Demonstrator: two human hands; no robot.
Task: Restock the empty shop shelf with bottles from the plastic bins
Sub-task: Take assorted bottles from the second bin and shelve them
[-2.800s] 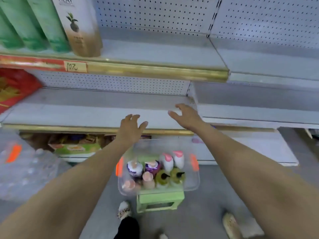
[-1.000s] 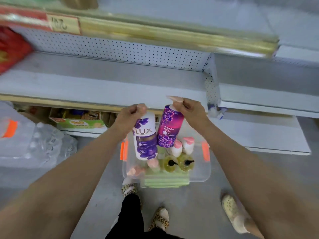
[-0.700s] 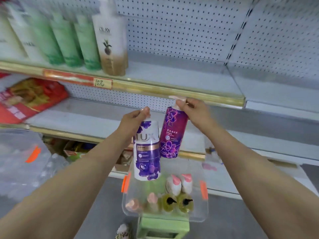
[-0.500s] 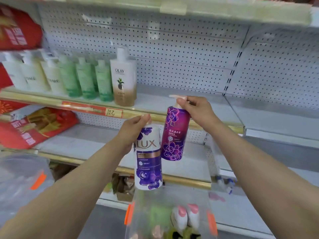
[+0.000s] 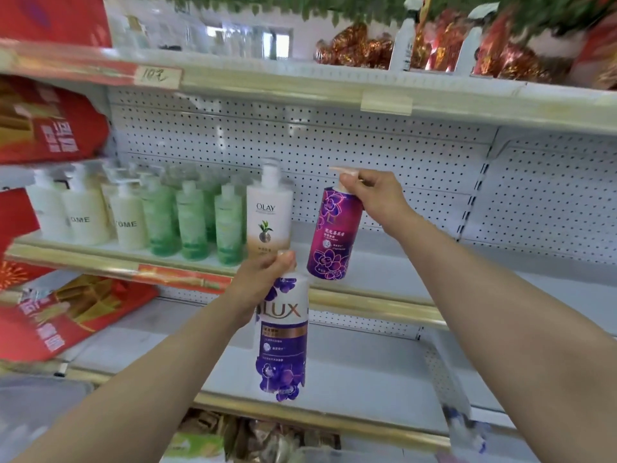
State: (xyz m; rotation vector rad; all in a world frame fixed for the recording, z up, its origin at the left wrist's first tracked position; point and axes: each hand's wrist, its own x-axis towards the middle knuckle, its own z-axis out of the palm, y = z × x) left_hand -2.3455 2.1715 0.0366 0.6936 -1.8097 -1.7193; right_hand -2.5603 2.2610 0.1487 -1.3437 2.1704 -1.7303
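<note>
Gripping glossy cylindrical pump bottles by their necks: left hand (image 5: 263, 275) curled round the white-and-purple Lux bottle (image 5: 283, 339), right hand (image 5: 374, 195) round the magenta floral bottle (image 5: 334, 235), before the perforated metal shelf (image 5: 384, 262)

Bright, even light; motion blur smears the top and edges, which bow outward.

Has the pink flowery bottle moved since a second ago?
Yes, upward. The pink bottle, held by the right hand, hung below the gold-edged shelf before; now it hangs level with the Olay bottle standing on that shelf.
</note>
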